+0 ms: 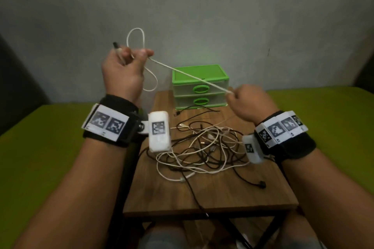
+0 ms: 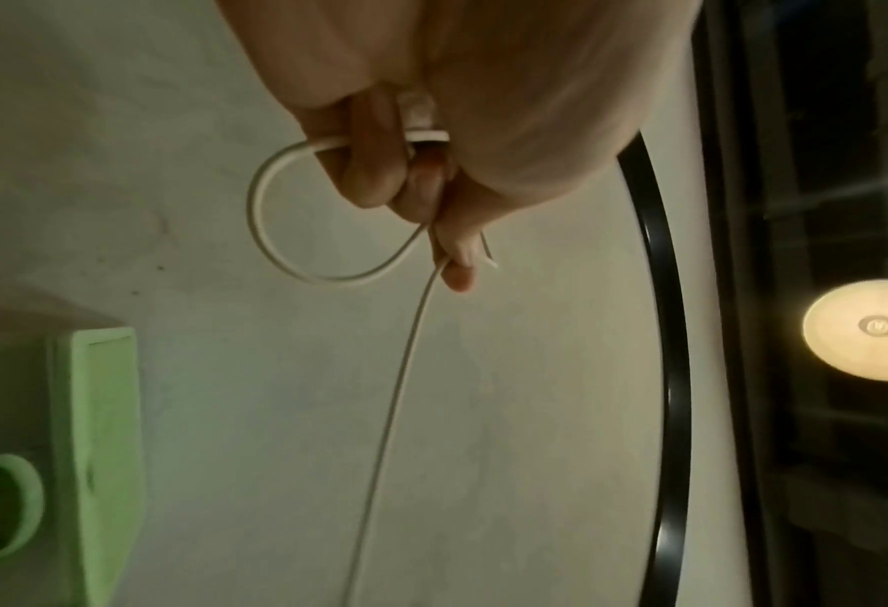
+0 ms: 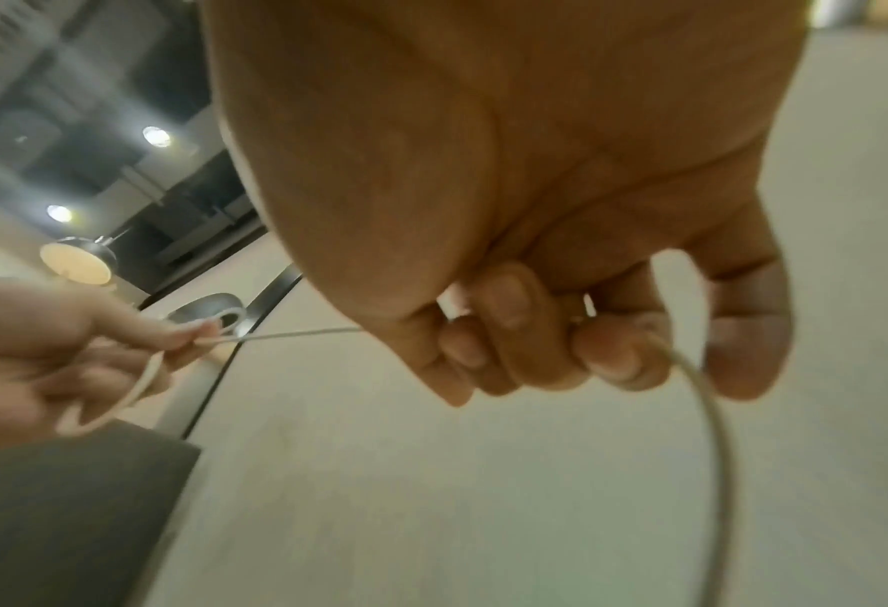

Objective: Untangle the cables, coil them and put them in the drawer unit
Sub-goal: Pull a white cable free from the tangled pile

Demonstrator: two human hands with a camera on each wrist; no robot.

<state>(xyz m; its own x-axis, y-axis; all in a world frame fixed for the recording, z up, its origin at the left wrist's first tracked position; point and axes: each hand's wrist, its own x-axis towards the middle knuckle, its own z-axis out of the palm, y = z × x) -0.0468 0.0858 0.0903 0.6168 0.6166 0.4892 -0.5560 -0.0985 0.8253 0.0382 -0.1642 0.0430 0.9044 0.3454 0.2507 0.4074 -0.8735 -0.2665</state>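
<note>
- Cable, white (image 1: 190, 76), in the air above the table: one loop stands over the left hand (image 1: 123, 70), one hangs below it, and a taut stretch runs down and across to the right hand (image 1: 248, 103), passing in front of the drawer unit (image 1: 200, 87).
- Left hand: fingers curled round the gathered loops, thumb and forefinger pinching where the straight run leaves. A dark plug end (image 1: 115, 45) sticks out past the knuckles.
- Right hand: fist closed round the same cable, which leaves past the forefinger and curves away downward, as the right wrist view shows.
- Step in hand, as I judge it: coiling. To do it well, feed each new turn into the left-hand pinch at the size of the loops held there, letting the cable slip through the right fist with light tension so no twist builds up.
- Pile (image 1: 204, 147) of black and white cables lies on the wooden table (image 1: 232, 198) under the wrists, still knotted. Whether the held cable's tail runs into it I cannot tell; if so, a sharp pull would likely drag the pile.
- Drawer unit stands at the table's far edge, both drawers closed; one must be opened before stowing.
- Room: open air above the pile; green surface (image 1: 40, 147) on either side; wall close behind the unit.
</note>
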